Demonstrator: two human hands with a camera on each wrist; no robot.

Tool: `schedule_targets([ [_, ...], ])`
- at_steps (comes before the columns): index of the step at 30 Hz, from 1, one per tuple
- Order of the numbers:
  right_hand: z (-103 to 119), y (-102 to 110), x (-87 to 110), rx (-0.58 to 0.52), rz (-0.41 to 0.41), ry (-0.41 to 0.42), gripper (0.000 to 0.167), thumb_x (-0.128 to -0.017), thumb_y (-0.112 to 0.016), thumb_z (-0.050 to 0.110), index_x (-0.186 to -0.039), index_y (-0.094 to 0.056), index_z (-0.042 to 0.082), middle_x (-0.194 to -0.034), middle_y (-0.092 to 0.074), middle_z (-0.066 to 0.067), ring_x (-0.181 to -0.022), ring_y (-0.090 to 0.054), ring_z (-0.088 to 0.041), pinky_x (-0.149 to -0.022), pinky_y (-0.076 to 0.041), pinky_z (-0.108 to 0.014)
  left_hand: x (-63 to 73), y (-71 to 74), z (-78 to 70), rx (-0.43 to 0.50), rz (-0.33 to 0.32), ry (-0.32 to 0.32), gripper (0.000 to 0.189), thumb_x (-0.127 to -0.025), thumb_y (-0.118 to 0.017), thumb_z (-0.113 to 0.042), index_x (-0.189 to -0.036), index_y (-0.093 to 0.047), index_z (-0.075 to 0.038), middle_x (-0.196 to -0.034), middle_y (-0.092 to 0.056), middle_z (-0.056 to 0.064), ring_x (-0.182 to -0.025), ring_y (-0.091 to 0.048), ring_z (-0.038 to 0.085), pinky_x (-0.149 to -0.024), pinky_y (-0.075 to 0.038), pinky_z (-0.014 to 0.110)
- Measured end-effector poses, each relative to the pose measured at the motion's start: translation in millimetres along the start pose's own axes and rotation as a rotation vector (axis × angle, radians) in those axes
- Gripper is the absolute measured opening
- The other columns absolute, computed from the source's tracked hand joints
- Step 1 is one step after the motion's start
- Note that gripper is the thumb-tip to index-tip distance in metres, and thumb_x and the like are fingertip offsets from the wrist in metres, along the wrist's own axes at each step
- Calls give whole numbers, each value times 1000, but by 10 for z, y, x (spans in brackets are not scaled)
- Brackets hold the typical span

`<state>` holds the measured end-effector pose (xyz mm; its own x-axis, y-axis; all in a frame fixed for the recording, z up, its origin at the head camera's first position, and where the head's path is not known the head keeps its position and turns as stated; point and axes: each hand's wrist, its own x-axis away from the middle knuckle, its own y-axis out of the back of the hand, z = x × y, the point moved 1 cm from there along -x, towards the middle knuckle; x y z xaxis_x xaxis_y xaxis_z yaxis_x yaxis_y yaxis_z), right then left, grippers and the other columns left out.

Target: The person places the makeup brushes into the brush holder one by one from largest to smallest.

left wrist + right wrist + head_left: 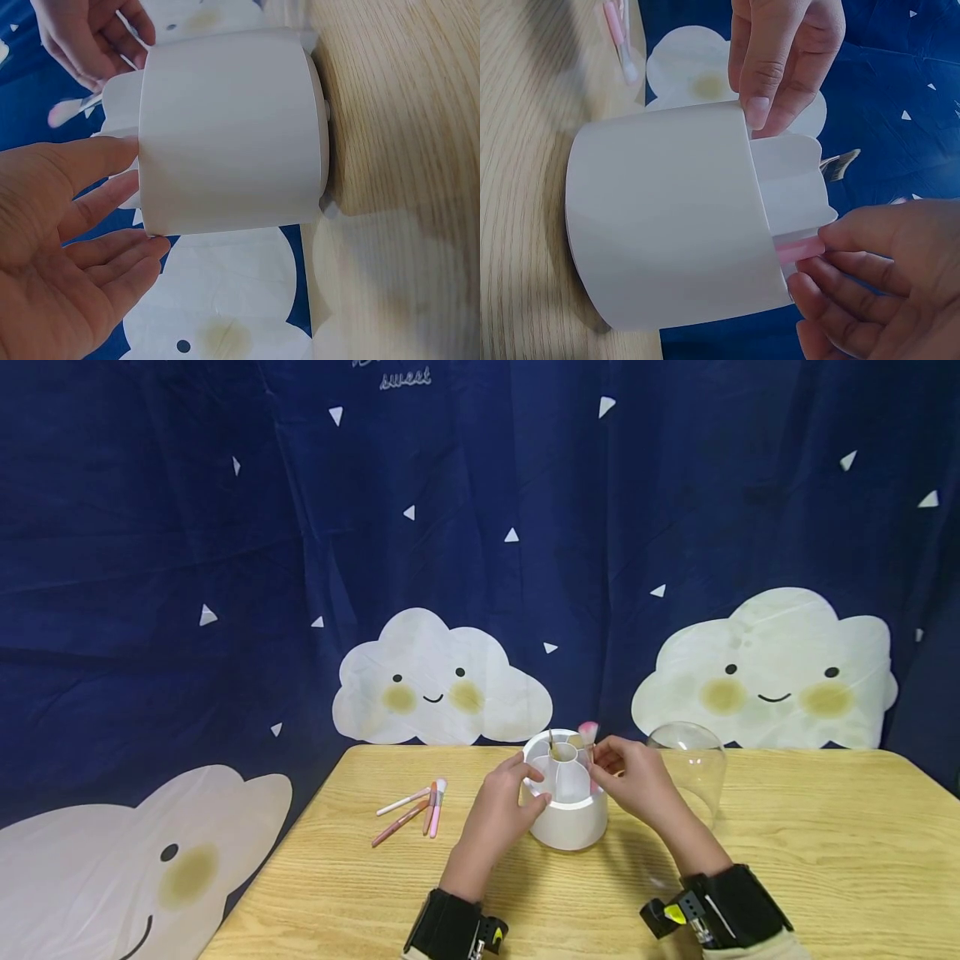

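Note:
A white round makeup brush organizer [568, 823] with an inner divider stands on the table between both hands. My left hand [504, 800] holds its rim on the left, with curled fingers and thumb at the edge. My right hand [636, 777] pinches a makeup brush [588, 732] with pink-and-white bristles. Its pink handle [799, 250] is partly inside a compartment at the right side, the lower end hidden by the wall. Another makeup brush [843, 164], with darker bristles, sticks up from the organizer.
Several makeup brushes [433, 810] lie loosely together on the wooden table [825, 852], left of the organizer. A clear dome cover [705, 768] stands behind my right forearm. A dark blue curtain [480, 577] with clouds hangs behind the table.

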<state>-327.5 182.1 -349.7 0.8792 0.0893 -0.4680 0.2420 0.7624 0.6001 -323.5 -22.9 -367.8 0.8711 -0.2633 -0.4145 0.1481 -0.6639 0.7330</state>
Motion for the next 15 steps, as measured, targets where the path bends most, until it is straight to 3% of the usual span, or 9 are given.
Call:
schedule_targets([
  [4, -15, 4, -5, 12, 7, 17, 6, -85, -73, -1, -88, -68, -2, -79, -69, -8, -71, -65, -18, -64, -54, -27, 1, -3, -1, -2, 1, 3, 20, -89, -79, -17, -104, -73, -7, -142, -58, 21, -130, -57, 37, -103, -51, 45],
  [15, -14, 14, -2, 33, 42, 21, 5, -86, -73, -1, -87, -68, -1, -80, -69, -7, -71, -62, -17, -63, -52, -27, -11, -4, 9, 1, 6, -10, 19, -89, -79, -17, -104, -73, -6, -142, -57, 22, -130, -57, 37, -104, -50, 45],
])
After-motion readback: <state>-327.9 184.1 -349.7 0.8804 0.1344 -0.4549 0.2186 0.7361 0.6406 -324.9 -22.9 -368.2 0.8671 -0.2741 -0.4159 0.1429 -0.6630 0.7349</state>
